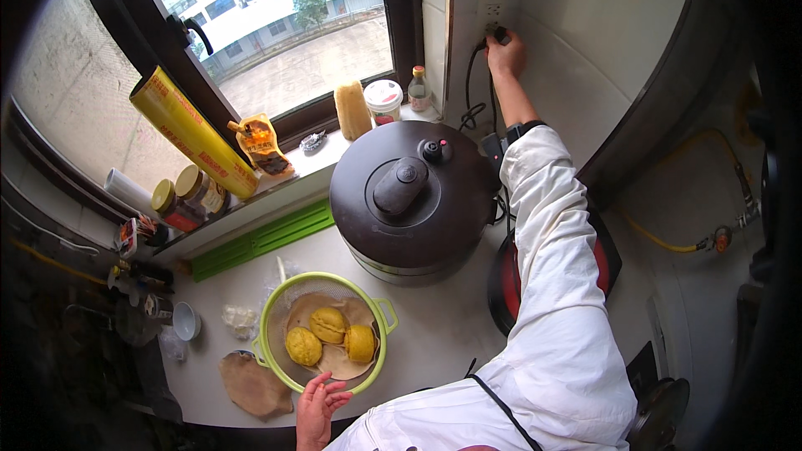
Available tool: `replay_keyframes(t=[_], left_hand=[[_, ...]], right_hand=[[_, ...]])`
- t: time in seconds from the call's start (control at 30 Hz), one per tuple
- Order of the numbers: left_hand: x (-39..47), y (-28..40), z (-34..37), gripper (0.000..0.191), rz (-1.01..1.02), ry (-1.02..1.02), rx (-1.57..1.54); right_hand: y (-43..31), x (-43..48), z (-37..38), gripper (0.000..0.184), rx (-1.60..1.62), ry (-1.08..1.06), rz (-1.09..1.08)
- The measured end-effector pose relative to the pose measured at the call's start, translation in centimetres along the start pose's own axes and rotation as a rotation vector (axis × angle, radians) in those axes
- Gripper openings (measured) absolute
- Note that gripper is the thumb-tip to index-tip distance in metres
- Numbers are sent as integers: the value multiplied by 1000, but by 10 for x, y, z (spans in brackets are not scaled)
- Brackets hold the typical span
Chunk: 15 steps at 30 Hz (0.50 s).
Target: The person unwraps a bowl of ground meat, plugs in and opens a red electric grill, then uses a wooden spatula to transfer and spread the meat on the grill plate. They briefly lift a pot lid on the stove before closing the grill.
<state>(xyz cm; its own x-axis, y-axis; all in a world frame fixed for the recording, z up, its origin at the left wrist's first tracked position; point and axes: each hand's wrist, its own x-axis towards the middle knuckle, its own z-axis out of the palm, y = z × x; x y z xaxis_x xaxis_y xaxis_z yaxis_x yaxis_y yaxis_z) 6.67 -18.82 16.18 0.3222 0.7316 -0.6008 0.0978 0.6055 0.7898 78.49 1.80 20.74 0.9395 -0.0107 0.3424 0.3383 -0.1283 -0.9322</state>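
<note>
My right hand [507, 55] grips a black power plug [499, 33] at the white wall outlet [492, 7]; whether the prongs sit fully in cannot be told. A cord [468, 78] hangs beneath it. Below and left of that hand stands a large electric pressure cooker [410, 200] with a dark brown lid. My left hand [321, 410], holding nothing, has its fingers apart by the near rim of a green-rimmed mesh colander [376, 351]. Inside the colander, three yellow steamed buns [327, 325] rest on a beige steamer cloth [332, 364].
Another beige cloth [254, 385] lies left of the colander. A black-and-red appliance [501, 288] is partly under my right sleeve. Jars [194, 181], a yellow film roll [194, 131], a sauce pouch [262, 145] and a lidded tub [383, 99] line the window sill. A small bowl [186, 321] stands at left.
</note>
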Motion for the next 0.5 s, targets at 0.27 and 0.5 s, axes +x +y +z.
replay_keyframes(t=[0.27, 0.5], left_hand=[[0, 5, 14, 34, -18, -9, -54], [2, 8, 18, 35, -27, 3, -46]], right_hand=[[-13, 0, 1, 29, 86, -48, -30], [-27, -10, 0, 26, -86, -58, -102]])
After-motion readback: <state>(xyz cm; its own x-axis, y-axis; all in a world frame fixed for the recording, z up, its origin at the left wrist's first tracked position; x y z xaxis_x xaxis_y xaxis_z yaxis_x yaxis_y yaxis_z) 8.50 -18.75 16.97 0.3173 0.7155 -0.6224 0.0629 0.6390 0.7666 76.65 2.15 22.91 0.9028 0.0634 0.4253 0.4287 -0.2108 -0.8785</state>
